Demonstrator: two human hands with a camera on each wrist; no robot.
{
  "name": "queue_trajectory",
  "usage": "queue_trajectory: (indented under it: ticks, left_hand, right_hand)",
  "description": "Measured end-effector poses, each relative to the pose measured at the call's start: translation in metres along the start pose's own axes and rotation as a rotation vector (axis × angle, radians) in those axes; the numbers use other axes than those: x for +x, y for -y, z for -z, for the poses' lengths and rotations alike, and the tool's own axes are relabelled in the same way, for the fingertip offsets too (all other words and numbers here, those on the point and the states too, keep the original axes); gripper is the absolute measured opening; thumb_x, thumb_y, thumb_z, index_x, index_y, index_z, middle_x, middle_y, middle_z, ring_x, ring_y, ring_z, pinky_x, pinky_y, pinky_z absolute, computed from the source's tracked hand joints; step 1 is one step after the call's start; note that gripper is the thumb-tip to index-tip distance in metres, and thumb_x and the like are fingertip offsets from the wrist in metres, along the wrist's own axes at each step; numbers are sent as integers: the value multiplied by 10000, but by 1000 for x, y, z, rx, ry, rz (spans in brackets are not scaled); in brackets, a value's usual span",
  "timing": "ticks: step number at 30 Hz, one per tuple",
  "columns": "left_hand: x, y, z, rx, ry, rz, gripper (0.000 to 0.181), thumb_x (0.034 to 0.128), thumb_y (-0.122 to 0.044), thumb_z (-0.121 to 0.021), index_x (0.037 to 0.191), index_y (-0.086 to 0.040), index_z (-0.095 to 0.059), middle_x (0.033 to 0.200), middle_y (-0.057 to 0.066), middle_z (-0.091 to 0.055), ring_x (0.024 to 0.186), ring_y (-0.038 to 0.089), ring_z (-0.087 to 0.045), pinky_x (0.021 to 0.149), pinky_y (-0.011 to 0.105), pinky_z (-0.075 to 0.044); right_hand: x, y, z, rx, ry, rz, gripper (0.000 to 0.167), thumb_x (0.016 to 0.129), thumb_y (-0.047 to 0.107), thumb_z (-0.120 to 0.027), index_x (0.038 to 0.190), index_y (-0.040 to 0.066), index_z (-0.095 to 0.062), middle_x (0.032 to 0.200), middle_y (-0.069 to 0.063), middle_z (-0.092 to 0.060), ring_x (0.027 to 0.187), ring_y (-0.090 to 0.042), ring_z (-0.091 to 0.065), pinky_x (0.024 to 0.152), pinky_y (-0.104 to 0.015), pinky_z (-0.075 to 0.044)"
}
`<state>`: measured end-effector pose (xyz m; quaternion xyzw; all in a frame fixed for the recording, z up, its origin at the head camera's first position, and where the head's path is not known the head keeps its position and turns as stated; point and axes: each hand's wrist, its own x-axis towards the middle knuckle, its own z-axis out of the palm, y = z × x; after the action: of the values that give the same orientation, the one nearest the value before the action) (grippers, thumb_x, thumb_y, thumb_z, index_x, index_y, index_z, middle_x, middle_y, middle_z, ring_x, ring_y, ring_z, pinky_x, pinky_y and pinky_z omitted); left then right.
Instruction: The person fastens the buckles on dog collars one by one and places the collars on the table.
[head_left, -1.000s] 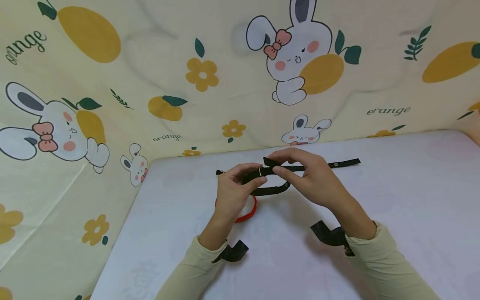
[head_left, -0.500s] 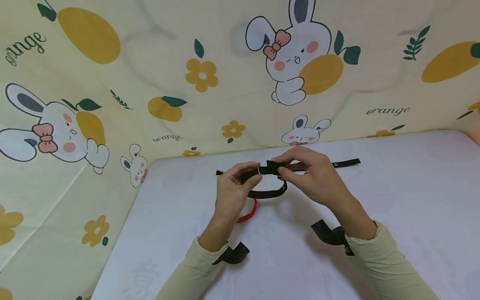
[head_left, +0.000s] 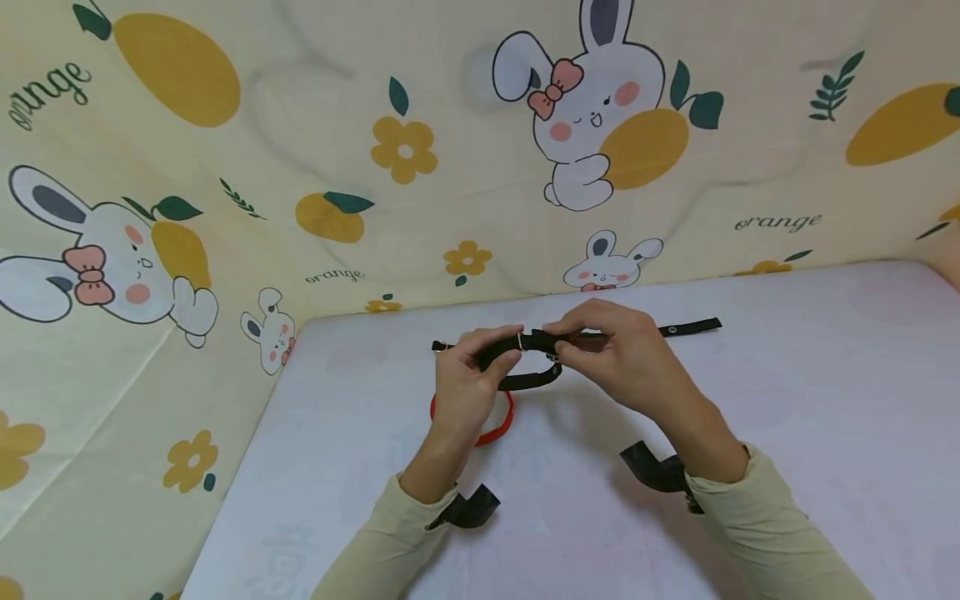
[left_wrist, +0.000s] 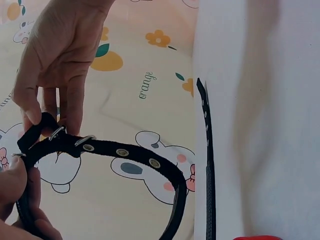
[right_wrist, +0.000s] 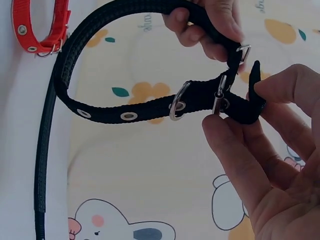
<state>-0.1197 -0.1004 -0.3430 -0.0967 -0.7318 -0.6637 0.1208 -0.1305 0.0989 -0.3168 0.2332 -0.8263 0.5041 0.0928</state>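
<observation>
A black collar (head_left: 528, 381) with metal eyelets, bent into a loop, is held above the table between both hands. My left hand (head_left: 468, 379) grips its padded band beside a small metal loop (right_wrist: 244, 54). My right hand (head_left: 618, 350) pinches the strap near the buckle (right_wrist: 220, 92); in the right wrist view the thumb and forefinger are at the folded-back tip (right_wrist: 255, 82) and another finger touches the buckle pin. A D-ring (right_wrist: 179, 101) sits on the band close to the buckle, and a row of eyelets (left_wrist: 121, 152) runs along it.
On the white table (head_left: 337, 500), a second black collar (head_left: 690, 327) lies stretched out behind my hands. A red collar (head_left: 497, 432) lies looped below my left hand. Dark straps (head_left: 472, 507) hang from both cuffs. A rabbit-and-orange printed cloth (head_left: 420, 50) rises behind and to the left.
The strap end that stuck up above my right fingers has folded down among them. The collar's hanging loop has shifted slightly left, while my left hand stays almost still.
</observation>
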Motion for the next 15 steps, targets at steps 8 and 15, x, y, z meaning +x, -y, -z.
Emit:
queue_trajectory:
  ticks: [8, 15]
  left_hand:
    - [0, 2, 0, 22, 3, -25, 283, 829, 24, -743, 1103, -44, -756, 1043, 166, -715, 1027, 143, -557, 802, 187, -493]
    - [1, 1, 3, 10, 38, 19, 263, 873, -54, -741, 1135, -64, -736, 1068, 123, -703, 1016, 140, -594, 838, 196, -522]
  right_hand:
    - [-1, 0, -5, 4, 19, 16, 206, 867, 12, -690, 1009, 135, -775, 998, 6, -712, 901, -73, -706, 860, -292, -591]
    - [-1, -1, -5, -99, 19, 95, 244, 877, 115, -755, 1101, 211, -765, 1049, 71, -704, 941, -86, -711, 843, -259, -563]
